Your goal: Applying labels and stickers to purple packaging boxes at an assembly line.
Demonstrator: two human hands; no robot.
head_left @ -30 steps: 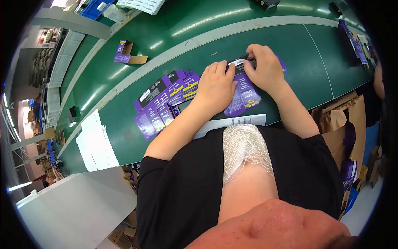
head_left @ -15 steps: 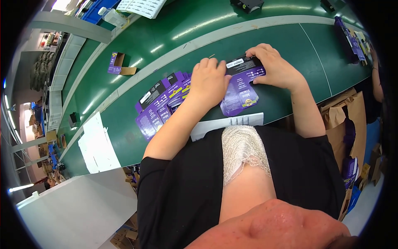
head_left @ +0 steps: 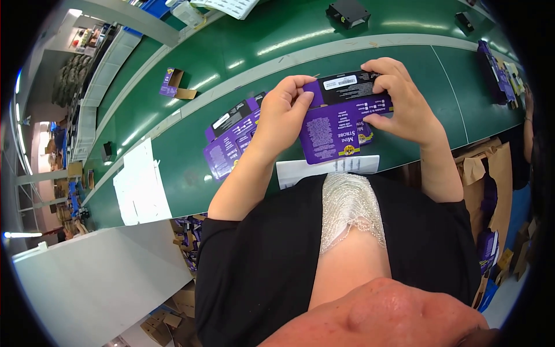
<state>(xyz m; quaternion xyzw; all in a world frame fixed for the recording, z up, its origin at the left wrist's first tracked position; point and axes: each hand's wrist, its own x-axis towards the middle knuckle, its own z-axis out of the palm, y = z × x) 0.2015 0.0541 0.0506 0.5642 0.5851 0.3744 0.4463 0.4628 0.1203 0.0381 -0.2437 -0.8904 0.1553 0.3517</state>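
A flat purple and black printed carton (head_left: 329, 133) with a white label is held up between both my hands, just above the bench. My left hand (head_left: 278, 118) pinches its upper left side between thumb and fingers. At the opposite side, my right hand (head_left: 406, 104) has curled fingers on the black panel and the thumb below, gripping the right end. Part of another purple carton (head_left: 366, 132) shows beneath it. Left of my left hand lies an overlapping group of similar flat cartons (head_left: 226, 149), partly covered by that hand and forearm.
A white printed sheet (head_left: 328, 168) lies by my chest, and white paper (head_left: 140, 188) at the left. An open purple box (head_left: 176, 85), a black box (head_left: 348, 13) and a plastic bottle (head_left: 186, 13) stand farther off. Purple cartons (head_left: 494, 75) and a person's arm (head_left: 528, 121) are at right.
My hands have drawn a top carton up from the cartons on the bench. My left hand has gone from lying over the cartons to pinching its left side. The view has shifted slightly.
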